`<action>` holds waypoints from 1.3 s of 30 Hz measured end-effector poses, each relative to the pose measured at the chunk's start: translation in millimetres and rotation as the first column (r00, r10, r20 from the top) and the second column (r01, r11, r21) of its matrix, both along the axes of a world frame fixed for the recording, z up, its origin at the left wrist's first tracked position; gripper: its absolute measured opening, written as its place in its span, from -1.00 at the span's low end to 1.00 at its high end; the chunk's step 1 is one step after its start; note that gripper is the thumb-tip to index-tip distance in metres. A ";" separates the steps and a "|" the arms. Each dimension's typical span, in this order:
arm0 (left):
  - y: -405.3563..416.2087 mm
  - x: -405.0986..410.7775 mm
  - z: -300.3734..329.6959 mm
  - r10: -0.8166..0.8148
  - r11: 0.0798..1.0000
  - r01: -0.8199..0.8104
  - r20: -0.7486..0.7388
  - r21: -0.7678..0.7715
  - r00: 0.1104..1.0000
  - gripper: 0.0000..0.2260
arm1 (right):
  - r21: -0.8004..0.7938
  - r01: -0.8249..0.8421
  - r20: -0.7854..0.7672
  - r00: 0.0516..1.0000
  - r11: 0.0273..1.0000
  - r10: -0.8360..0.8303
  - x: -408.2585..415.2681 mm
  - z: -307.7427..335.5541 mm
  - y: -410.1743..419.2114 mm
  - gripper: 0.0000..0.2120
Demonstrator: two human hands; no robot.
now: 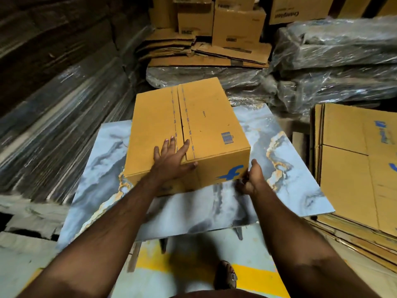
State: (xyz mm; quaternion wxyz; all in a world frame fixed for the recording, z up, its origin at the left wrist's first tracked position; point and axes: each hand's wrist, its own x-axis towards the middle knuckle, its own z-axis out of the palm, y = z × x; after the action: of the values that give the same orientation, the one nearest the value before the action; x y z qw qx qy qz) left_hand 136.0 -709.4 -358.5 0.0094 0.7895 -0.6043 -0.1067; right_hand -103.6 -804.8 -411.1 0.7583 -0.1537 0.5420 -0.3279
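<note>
**Hands on the carton — formed and folded shut, seam bare**

Head view: left hand (171, 160) lies flat on the near part of the cardboard box (204, 117) top, fingers straight and spread across the centre seam, thumb hooked down over the near face, pressing rather than clasping. Right hand (252, 179) is at the box's near right bottom corner, thumb upright against the edge and fingers curled in under it, so it seems to grip that corner.

The box stands on the marble-patterned table (279, 190), turned askew to the table's edges, towards the far side of the top. It is fully erected and its two top flaps meet along the seam. No tape shows on that seam, and the underside is hidden.

Judged from this, forming and closing are done — what remains looks like sealing the seam or carrying the box off. A stack of flat cartons (354, 168) lies to the right, and plastic-wrapped bundles (333, 61) lie far right.
</note>
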 end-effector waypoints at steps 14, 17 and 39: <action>19.5 39.4 39.3 -0.048 0.821 -0.464 -0.849 -0.334 0.527 -0.05 | -0.476 0.139 0.353 0.935 0.869 0.043 63.5 151.4 -31.4 -0.59; 28.5 36.1 27.1 -0.117 0.753 -0.624 -0.975 -0.210 0.187 -0.23 | -0.733 -0.265 -0.043 0.937 0.626 0.346 85.9 139.4 -11.9 -0.42; 44.2 -40.9 -24.2 -0.026 0.706 -0.360 -0.485 0.610 -0.874 -0.17 | -0.318 -0.936 -0.891 0.349 -0.147 -0.292 86.6 110.2 37.2 -0.39</action>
State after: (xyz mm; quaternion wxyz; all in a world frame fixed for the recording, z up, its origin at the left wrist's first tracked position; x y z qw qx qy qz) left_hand 95.2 -665.2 -382.7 0.6675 0.3050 0.1505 -0.6623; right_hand -16.9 -767.6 -300.9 0.1175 -0.9193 0.3249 -0.1882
